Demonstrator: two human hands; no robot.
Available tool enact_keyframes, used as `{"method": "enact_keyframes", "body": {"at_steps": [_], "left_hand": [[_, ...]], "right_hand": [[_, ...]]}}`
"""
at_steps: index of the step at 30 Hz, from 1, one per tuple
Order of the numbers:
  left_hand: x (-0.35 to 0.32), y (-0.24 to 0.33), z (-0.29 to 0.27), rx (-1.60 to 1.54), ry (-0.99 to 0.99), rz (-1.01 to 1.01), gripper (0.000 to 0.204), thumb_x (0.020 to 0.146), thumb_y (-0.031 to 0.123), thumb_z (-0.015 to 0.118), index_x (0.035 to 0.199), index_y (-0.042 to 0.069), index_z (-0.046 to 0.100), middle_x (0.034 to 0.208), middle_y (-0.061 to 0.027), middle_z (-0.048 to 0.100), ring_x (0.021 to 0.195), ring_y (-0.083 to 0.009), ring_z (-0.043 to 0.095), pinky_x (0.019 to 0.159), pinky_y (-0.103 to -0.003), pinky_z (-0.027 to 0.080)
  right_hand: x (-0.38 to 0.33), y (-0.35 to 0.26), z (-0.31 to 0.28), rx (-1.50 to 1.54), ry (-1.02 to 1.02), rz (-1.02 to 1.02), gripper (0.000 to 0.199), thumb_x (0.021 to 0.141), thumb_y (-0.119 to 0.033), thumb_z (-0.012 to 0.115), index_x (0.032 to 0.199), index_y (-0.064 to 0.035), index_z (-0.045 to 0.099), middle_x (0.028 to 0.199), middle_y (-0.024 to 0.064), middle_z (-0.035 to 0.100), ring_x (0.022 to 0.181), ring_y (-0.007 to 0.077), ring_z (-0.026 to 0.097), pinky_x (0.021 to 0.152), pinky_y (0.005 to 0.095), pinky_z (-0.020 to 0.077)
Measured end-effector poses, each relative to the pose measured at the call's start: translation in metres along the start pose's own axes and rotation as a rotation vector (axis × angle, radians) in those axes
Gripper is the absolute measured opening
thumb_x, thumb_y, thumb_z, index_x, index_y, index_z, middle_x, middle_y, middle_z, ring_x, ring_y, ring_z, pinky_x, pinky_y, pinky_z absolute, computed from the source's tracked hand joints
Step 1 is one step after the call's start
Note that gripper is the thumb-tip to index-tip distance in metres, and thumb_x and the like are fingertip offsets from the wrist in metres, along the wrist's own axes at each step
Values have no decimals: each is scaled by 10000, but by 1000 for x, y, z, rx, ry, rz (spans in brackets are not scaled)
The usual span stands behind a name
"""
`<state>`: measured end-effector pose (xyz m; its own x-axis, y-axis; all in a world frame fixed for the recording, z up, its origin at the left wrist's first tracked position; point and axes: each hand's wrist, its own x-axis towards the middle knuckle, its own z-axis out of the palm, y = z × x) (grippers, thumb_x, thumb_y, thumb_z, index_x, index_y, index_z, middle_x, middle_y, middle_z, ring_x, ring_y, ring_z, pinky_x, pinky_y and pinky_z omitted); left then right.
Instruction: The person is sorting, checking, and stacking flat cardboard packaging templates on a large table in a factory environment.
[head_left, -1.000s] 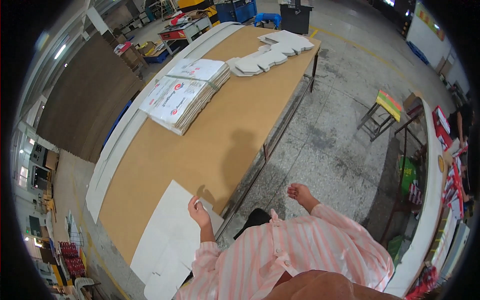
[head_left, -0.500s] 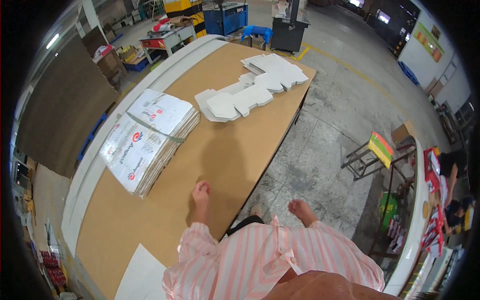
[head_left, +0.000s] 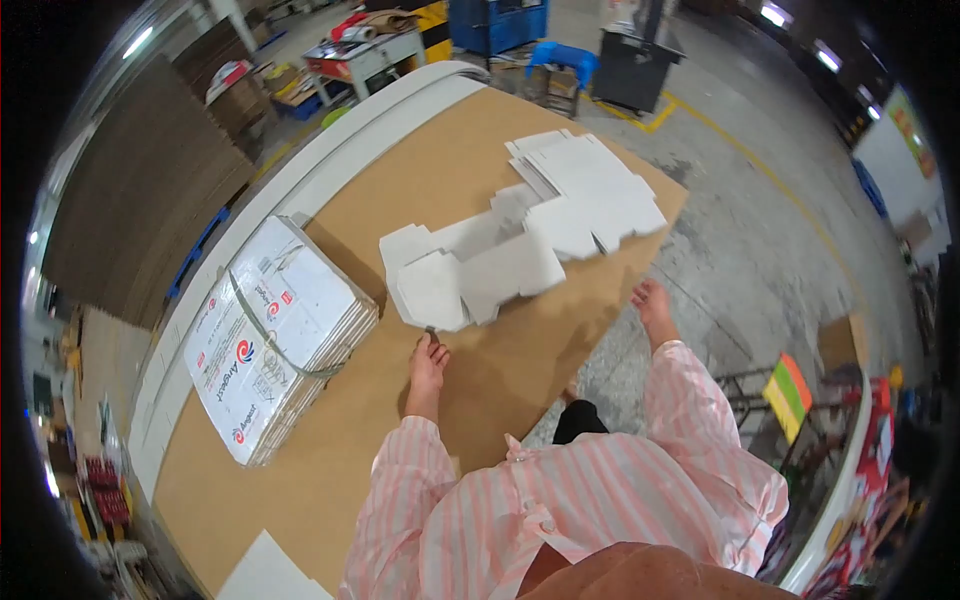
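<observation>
On the brown table (head_left: 510,390) lies a stack of flat white die-cut cardboard box blanks (head_left: 585,195), overlapping toward its left end. My left hand (head_left: 428,365) is at the near edge of the blanks, fingers bent together. A small dark spot shows at its fingertips; I cannot make out what it is. Past the table's right edge, my right hand (head_left: 652,305) hangs in the air with loosely bent fingers and nothing visible in it. Left of the blanks sits a bundle of white printed cartons (head_left: 265,335), flattened and tied with a green strap.
A white sheet (head_left: 270,570) lies at the table's near left. A white curved rail (head_left: 330,150) runs along the far left side. Beyond the table stand a stool with a blue cover (head_left: 565,62) and a dark bin (head_left: 635,75). A colourful-topped stool (head_left: 787,398) is at right.
Both hands have moved forward and up, the left reaching the blanks' near edge. My view has shifted closer to the blanks, which appear larger.
</observation>
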<state>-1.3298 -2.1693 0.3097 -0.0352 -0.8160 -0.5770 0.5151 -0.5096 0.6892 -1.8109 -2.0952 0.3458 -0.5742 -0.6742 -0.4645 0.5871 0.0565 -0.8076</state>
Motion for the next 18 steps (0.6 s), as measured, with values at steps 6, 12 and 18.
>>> {"method": "enact_keyframes", "body": {"at_steps": [6,12,18], "left_hand": [[21,2,62,-88,446,11,369,787,274,645,1049,47,520,992,-110,556,854,-264,546,775,-438,457],[38,1,55,-120,594,64,299,794,211,646,1006,34,530,939,-100,563,820,-253,562,641,-424,481],[93,16,77,-187,586,153,259,791,181,658,958,23,538,915,-101,564,802,-239,566,620,-409,489]], "right_hand": [[158,-62,10,149,128,134,108,821,-155,490,913,-106,520,831,64,544,716,200,555,523,326,466],[190,-62,41,16,87,65,201,838,-80,471,1038,-76,455,1018,101,528,828,274,574,610,404,512],[259,-69,87,-50,27,56,323,807,-43,546,1099,-74,411,1014,97,517,852,261,564,632,392,524]]}}
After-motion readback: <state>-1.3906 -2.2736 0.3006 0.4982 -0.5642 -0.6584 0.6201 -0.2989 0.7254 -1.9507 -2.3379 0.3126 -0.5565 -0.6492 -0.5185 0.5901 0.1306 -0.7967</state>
